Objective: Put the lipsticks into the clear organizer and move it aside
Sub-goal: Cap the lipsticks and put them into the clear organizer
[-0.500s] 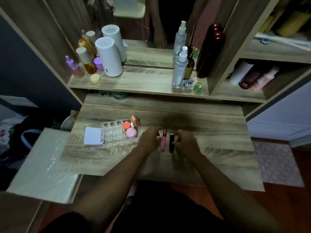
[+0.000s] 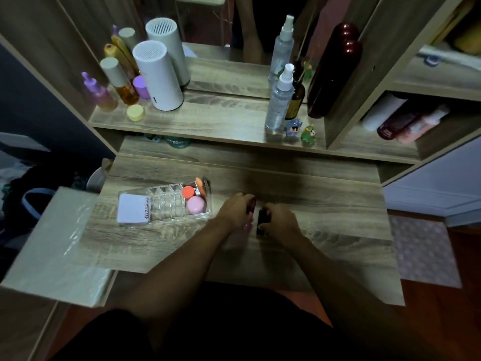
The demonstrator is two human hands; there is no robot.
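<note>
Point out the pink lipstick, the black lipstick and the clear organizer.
pink lipstick [image 2: 251,207]: head view, on the tube beside the left hand's fingers.
black lipstick [image 2: 261,221]: head view, on its dark body.
clear organizer [image 2: 166,203]: head view, on its empty grid compartments.

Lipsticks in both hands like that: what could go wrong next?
The left hand holds the pink lipstick and the right hand the black lipstick, so neither is free to steady the clear organizer. It might slide when nudged. Its grid slots look narrow, and in this dim light a tube could miss or tip.
</note>
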